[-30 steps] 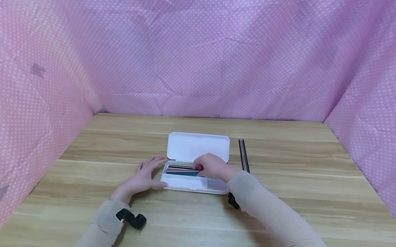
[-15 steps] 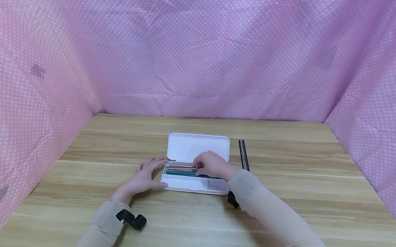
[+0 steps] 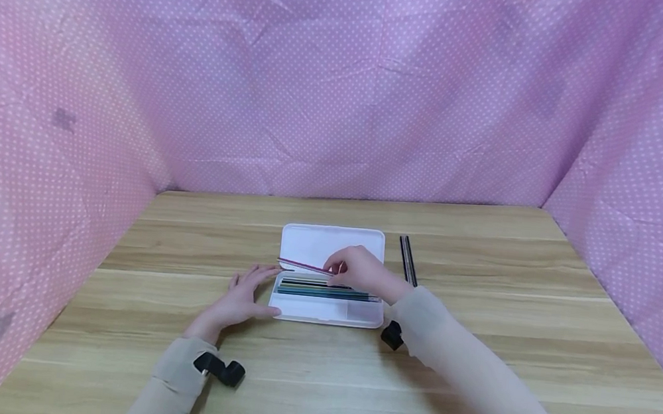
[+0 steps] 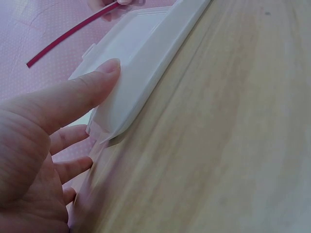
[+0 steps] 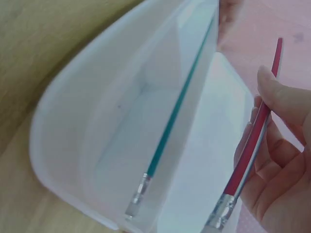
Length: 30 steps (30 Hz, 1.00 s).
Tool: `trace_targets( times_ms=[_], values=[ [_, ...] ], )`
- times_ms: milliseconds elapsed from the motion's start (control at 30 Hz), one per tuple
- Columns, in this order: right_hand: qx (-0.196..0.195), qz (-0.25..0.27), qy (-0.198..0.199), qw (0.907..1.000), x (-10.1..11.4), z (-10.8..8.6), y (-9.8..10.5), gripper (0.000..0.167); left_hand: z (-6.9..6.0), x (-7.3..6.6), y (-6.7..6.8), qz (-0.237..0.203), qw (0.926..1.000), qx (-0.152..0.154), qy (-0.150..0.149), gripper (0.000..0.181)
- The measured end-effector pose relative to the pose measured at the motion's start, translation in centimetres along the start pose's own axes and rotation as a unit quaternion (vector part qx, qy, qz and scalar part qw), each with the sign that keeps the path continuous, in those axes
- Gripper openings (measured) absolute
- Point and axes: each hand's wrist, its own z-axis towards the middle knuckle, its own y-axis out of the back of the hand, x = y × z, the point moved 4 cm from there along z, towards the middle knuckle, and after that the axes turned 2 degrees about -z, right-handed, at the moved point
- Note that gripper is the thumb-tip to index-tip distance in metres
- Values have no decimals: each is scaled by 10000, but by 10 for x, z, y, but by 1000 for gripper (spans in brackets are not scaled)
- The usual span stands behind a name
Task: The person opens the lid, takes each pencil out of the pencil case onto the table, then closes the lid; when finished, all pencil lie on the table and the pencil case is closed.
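Note:
A white pencil case [image 3: 314,320] lies with its lid [image 3: 304,241] laid back. Several pencils [image 3: 305,291] in dark, green and blue tones rest in its rear compartment; a teal pencil [image 5: 175,111] shows close up in the right wrist view. Above the case, my right hand [image 3: 361,270] pinches a red pencil [image 5: 250,145] with a silver end. A pale strip runs along it; whether that is a second pencil I cannot tell. My left hand [image 3: 238,301] rests at the case's left side, fingers spread, thumb [image 4: 102,77] on its front corner.
Two dark pencils [image 3: 408,261] lie on the wooden table [image 3: 315,379] just right of the case, partly hidden by the right arm. Pink dotted cloth [image 3: 343,88] hangs behind the table and on both sides.
My right hand has lifted the red pencil out of the rear compartment, up and back to over the hinge. The left hand stays where it was.

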Motion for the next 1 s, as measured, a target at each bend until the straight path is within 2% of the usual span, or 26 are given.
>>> trace_targets(
  times_ms=[233, 433, 700, 867, 1000],
  values=[
    [-299, 702, -180, 9969, -12, -10, 7, 21, 0, 1, 0, 23, 10000, -17, 26, 82],
    [-529, 1285, -551, 9888, -29, -21, 12, 25, 1, 1, -1, -5, 10000, -11, 77, 82],
    [-958, 1338, -1145, 9797, -47, -38, 24, 22, 0, 1, -2, 31, 10000, -12, 64, 82],
    [-1124, 1297, -1278, 9768, -62, -45, 35, 27, 0, 1, -2, 20, 10000, -26, 75, 82],
    [-1253, 1630, -1531, 9666, -77, -50, 44, 31, -1, 1, -3, 13, 10000, -24, 85, 83]
  ],
)
